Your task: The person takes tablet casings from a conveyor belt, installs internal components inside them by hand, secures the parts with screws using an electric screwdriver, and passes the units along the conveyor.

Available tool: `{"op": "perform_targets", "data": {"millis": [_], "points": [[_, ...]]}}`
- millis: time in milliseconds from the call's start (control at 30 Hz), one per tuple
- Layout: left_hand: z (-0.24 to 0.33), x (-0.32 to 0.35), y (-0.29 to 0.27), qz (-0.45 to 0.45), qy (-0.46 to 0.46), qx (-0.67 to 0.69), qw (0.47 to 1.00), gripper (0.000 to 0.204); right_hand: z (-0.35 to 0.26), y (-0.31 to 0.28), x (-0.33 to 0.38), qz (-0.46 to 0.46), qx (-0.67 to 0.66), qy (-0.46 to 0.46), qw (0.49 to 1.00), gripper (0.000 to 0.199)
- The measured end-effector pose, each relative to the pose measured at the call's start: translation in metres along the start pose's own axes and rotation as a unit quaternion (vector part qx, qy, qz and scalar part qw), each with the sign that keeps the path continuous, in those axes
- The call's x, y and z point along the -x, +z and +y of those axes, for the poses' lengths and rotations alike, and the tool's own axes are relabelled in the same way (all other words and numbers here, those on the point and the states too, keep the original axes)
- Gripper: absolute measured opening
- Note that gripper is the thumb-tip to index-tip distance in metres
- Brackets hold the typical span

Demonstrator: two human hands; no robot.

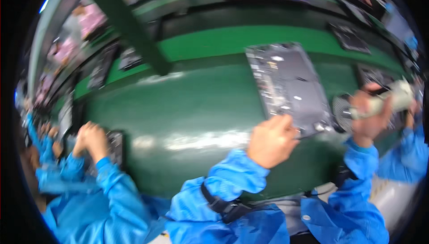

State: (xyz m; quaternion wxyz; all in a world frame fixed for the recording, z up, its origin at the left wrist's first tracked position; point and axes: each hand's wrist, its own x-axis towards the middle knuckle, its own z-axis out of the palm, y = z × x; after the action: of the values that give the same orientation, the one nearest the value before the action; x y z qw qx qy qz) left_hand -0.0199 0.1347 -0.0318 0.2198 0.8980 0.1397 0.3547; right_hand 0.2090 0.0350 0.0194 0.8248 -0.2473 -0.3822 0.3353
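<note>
A flat dark grey electronic device [308, 94], its circuit board exposed along the left side, lies on the green bench in front of me. My left hand [270, 141] is closed at its near left corner, fingers curled over the edge. To the right of the device, my right hand [372, 114] wraps round a pale, cream-coloured cylindrical tool [400, 95]. Motion blur hides the tool's exact kind. Beside that hand sits a round grey ribbed part [342, 112]; whether it belongs to the tool I cannot tell.
The green bench [192, 105] curves across the view, with a green post [129, 29] rising from it. More dark devices lie farther back, one of them at the far right [348, 37]. Co-workers in blue sleeves sit close on both sides; a left neighbour's hands [91, 141] are near another dark device.
</note>
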Motion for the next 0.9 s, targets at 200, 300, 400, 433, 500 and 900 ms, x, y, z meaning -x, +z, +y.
{"op": "perform_targets", "data": {"millis": [200,300,400,433,500,900], "points": [[-0.004,-0.008,-0.013,-0.033,-0.033,0.005,0.999,0.027,0.046,0.061,0.008,-0.079,0.19,0.048,0.977,0.065],[0.001,-0.012,-0.007,-0.037,-0.034,0.003,0.999,0.028,0.041,0.054,0.011,-0.065,0.17,0.045,0.982,0.066],[0.002,-0.012,-0.004,-0.045,-0.036,0.002,0.998,0.027,0.044,0.051,0.013,-0.057,0.176,0.058,0.981,0.066],[0.003,-0.011,-0.005,-0.046,-0.035,0.001,0.998,0.027,0.044,0.052,0.014,-0.055,0.175,0.058,0.981,0.066],[0.004,-0.012,-0.005,-0.047,-0.036,0.001,0.998,0.027,0.046,0.054,0.015,-0.054,0.184,0.059,0.98,0.065],[-0.008,-0.005,-0.012,-0.018,-0.022,-0.013,1.0,0.028,0.065,0.059,0.026,-0.009,0.131,0.149,0.98,0.039]]}}
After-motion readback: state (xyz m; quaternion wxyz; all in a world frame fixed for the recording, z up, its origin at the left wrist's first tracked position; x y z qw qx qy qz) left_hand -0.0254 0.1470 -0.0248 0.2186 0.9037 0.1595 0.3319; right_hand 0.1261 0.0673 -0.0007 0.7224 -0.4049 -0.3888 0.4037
